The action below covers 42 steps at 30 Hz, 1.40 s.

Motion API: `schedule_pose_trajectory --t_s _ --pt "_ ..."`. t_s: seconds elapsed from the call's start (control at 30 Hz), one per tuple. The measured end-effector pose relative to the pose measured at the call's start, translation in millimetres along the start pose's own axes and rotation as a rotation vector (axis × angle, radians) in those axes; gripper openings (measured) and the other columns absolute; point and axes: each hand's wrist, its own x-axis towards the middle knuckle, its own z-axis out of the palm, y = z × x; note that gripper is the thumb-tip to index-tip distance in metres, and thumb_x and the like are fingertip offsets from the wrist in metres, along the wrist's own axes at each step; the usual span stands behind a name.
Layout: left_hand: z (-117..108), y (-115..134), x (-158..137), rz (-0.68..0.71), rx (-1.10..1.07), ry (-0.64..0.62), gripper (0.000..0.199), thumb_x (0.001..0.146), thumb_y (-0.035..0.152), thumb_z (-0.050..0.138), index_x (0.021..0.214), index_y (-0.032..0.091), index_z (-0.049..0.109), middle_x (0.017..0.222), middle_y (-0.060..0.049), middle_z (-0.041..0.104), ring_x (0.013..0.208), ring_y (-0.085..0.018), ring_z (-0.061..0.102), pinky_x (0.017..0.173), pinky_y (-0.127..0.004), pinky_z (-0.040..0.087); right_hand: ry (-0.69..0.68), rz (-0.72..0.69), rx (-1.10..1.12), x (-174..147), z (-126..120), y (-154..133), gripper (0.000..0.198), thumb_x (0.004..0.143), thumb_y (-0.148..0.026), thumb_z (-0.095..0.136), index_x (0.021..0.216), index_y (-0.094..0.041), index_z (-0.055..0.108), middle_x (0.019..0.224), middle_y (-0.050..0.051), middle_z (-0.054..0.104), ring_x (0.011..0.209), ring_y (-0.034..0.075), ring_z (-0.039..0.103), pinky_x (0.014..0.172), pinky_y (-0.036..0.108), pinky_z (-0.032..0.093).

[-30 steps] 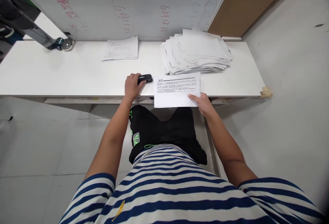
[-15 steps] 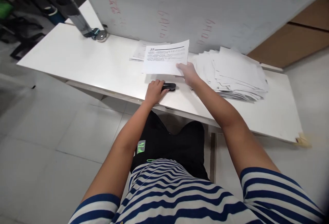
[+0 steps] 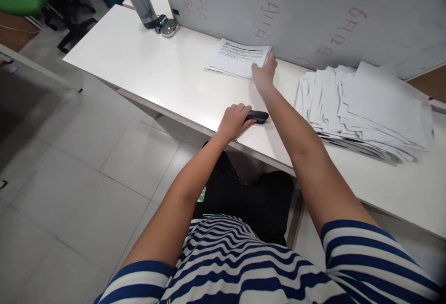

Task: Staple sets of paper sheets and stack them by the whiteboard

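Note:
A black stapler (image 3: pixel 258 116) lies on the white desk close to its front edge, with my left hand (image 3: pixel 235 121) closed around its left end. Farther back, my right hand (image 3: pixel 265 70) grips the right edge of a printed sheet of paper (image 3: pixel 240 57), thumb on top. That sheet lies over other papers (image 3: pixel 218 71), whose edges show beneath it at the left and front. Whether it presses flat on them I cannot tell.
A large, uneven stack of papers (image 3: pixel 376 109) sits on the desk (image 3: pixel 156 71) at the right. A clear bottle (image 3: pixel 141 4) and a rounded grey object (image 3: pixel 169 28) stand at the back left. Behind the desk rises a whiteboard (image 3: pixel 306 11) with red writing.
My right hand has carried the printed sheet back and down onto the papers near the whiteboard. My left hand stays on the stapler. The view has shifted to the left.

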Motion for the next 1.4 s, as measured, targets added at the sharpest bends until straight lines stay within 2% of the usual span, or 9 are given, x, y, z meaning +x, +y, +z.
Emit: schedule_pose_trajectory --t_s 0.1,0.2,0.4,0.57,0.8,1.0,1.13,1.27,1.4 --pt "0 -2 1 0.006 -0.008 0.006 0.038 0.101 0.048 0.052 0.124 0.019 0.059 0.116 -0.013 0.064 0.101 -0.029 0.055 0.087 -0.041 0.04 -0.046 0.08 -0.122 -32 -23 -6 0.057 0.1 -0.045 0.045 0.152 -0.025 0.038 0.163 0.015 0.026 0.157 0.036 0.023 0.124 0.068 0.016" --pt "0 -4 1 0.008 -0.016 0.01 0.039 0.1 0.048 0.053 0.125 0.019 0.059 0.117 -0.014 0.064 0.102 -0.03 0.055 0.088 -0.042 0.04 -0.068 0.039 -0.169 -67 -64 -12 0.059 0.099 -0.051 0.047 0.151 -0.025 0.041 0.166 0.015 0.024 0.157 0.036 0.022 0.125 0.067 0.019" --pt "-2 -8 1 -0.006 -0.021 0.038 0.04 0.1 0.048 0.053 0.127 0.02 0.059 0.117 -0.014 0.063 0.106 -0.031 0.055 0.09 -0.042 0.041 0.09 -0.007 -0.411 -140 -199 -6 0.054 0.099 -0.056 0.041 0.146 -0.029 0.048 0.167 0.011 0.029 0.158 0.036 0.02 0.125 0.066 0.02" --pt "-8 -7 4 -0.041 -0.029 0.011 0.041 0.099 0.048 0.054 0.13 0.021 0.058 0.12 -0.016 0.063 0.111 -0.034 0.055 0.095 -0.044 0.042 0.176 0.38 -0.552 -192 -281 26 0.062 0.098 -0.056 0.042 0.15 -0.023 0.047 0.164 0.017 0.036 0.156 0.036 0.024 0.123 0.066 0.02" --pt "-14 -4 3 -0.096 -0.028 0.007 0.042 0.098 0.048 0.053 0.131 0.022 0.057 0.124 -0.016 0.062 0.116 -0.035 0.055 0.098 -0.046 0.043 0.139 0.743 -0.299 -209 -286 59 0.085 0.087 -0.063 0.06 0.158 -0.023 0.037 0.171 0.014 0.024 0.16 0.029 0.017 0.129 0.055 0.008" --pt "-13 -6 1 -0.12 0.002 0.031 0.042 0.099 0.049 0.052 0.13 0.022 0.058 0.124 -0.015 0.063 0.115 -0.034 0.055 0.097 -0.045 0.044 0.251 0.668 -0.412 -212 -271 53 0.063 0.098 -0.055 0.046 0.148 -0.017 0.053 0.166 0.017 0.036 0.155 0.03 0.029 0.127 0.059 0.012" --pt "-12 -7 1 -0.125 0.0 0.044 0.041 0.098 0.049 0.053 0.129 0.023 0.059 0.123 -0.015 0.064 0.113 -0.034 0.056 0.097 -0.044 0.044 0.291 0.699 -0.501 -204 -277 49 0.052 0.102 -0.046 0.038 0.137 -0.015 0.061 0.141 0.022 0.063 0.135 0.035 0.053 0.12 0.07 0.014" --pt "-13 -7 1 -0.14 0.005 0.04 0.04 0.098 0.049 0.054 0.128 0.023 0.059 0.123 -0.015 0.064 0.114 -0.034 0.057 0.097 -0.045 0.044 0.21 0.663 -0.644 -193 -291 50 0.053 0.104 -0.036 0.036 0.148 -0.009 0.046 0.105 0.021 0.074 0.109 0.035 0.068 0.112 0.061 0.034" --pt "-14 -6 1 -0.132 0.006 0.046 0.04 0.098 0.049 0.054 0.128 0.023 0.059 0.123 -0.015 0.064 0.114 -0.033 0.056 0.098 -0.044 0.044 0.094 0.567 -0.745 -194 -303 56 0.051 0.105 -0.027 0.035 0.152 -0.008 0.038 0.099 0.022 0.073 0.097 0.034 0.071 0.093 0.048 0.047"
